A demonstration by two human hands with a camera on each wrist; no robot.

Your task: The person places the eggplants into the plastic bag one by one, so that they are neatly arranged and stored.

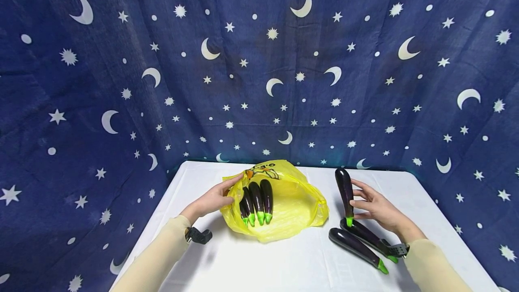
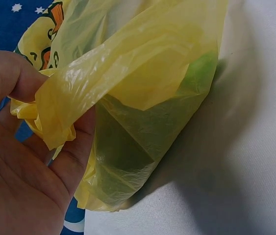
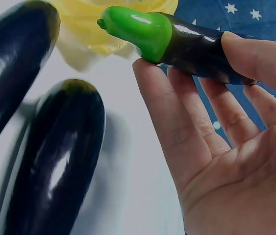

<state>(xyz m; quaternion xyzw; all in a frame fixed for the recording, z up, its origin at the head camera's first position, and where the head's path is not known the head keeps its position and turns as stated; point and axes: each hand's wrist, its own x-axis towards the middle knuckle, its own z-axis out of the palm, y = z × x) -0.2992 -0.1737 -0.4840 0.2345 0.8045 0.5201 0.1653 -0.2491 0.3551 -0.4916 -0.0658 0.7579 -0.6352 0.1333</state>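
Observation:
A yellow plastic bag (image 1: 292, 229) lies with its mouth facing me, and several dark eggplants (image 1: 256, 199) with green caps rest side by side in its left part. My left hand (image 1: 211, 201) pinches the bag's left rim; in the left wrist view the thumb and fingers (image 2: 17, 73) have crumpled film between them. On the right, my right hand (image 1: 377, 208) grips an eggplant (image 1: 344, 193) between thumb and fingers, its green cap pointing down toward me. Two more eggplants (image 1: 357, 249) lie on the table below that hand, close together; the right wrist view shows their dark rounded ends.
A white cloth covers the table (image 1: 243, 265). Behind it and at both sides hangs a dark blue curtain (image 1: 259, 102) with moons and stars. Black straps with small devices (image 1: 198, 235) sit on both wrists.

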